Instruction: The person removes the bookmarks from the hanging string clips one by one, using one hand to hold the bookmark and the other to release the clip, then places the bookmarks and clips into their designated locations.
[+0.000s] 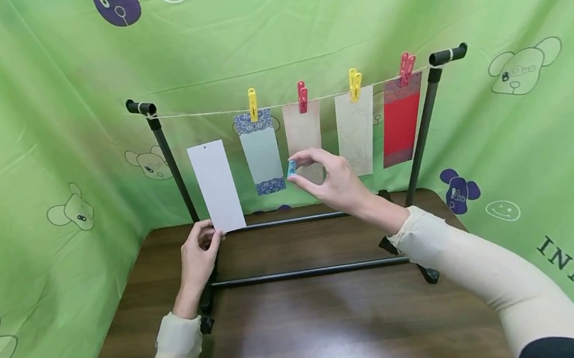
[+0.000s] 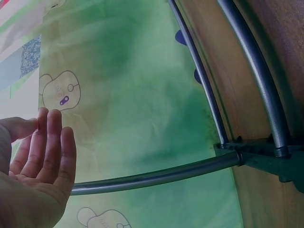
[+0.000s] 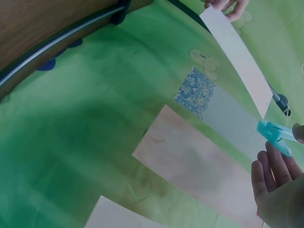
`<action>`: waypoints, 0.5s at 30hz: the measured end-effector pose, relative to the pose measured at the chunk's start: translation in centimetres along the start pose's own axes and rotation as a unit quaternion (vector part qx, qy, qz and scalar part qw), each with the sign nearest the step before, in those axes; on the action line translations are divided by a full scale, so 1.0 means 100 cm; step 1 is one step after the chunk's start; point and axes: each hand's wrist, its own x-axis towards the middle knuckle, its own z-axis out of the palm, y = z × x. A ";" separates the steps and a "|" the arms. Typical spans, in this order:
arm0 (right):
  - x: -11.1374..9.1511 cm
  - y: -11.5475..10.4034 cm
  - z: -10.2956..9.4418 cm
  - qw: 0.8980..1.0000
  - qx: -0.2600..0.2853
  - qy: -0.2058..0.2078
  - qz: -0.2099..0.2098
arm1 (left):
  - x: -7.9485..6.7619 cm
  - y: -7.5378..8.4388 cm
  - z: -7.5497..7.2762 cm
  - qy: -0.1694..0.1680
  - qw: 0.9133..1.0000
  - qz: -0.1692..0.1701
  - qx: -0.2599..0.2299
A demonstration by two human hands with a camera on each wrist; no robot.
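My left hand (image 1: 202, 255) pinches the lower left corner of a plain white bookmark-like card (image 1: 217, 187), which has a small hole near its top. The card stands upright below the string (image 1: 192, 115), its top edge under the line. Between thumb and fingers of my right hand (image 1: 336, 181) is a blue clothespin (image 1: 292, 168), held in front of a hanging pale pink card (image 1: 302, 125). The right wrist view shows the light-blue clothespin (image 3: 275, 135) near the white card's (image 3: 240, 59) top end.
Yellow and red clothespins (image 1: 253, 105) hold several cards on the string: a blue-patterned one (image 1: 262, 155), the pink one, a cream one (image 1: 357, 132) and a red one (image 1: 402, 124). The string spans a black rack (image 1: 173, 161) on a brown table (image 1: 332, 324), before a green curtain (image 1: 272, 25).
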 end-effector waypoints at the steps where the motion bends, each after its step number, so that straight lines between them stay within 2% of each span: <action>1: -0.001 0.001 0.000 1.000 0.000 0.001 0.000 | -0.001 0.000 0.000 -0.001 1.000 -0.001 -0.002; 5: -0.008 0.004 0.001 1.000 0.003 0.002 0.006 | -0.002 -0.002 0.000 0.001 1.000 -0.003 -0.011; 15: -0.024 0.008 0.000 1.000 -0.003 0.001 0.026 | -0.006 -0.004 0.000 -0.003 1.000 -0.003 0.004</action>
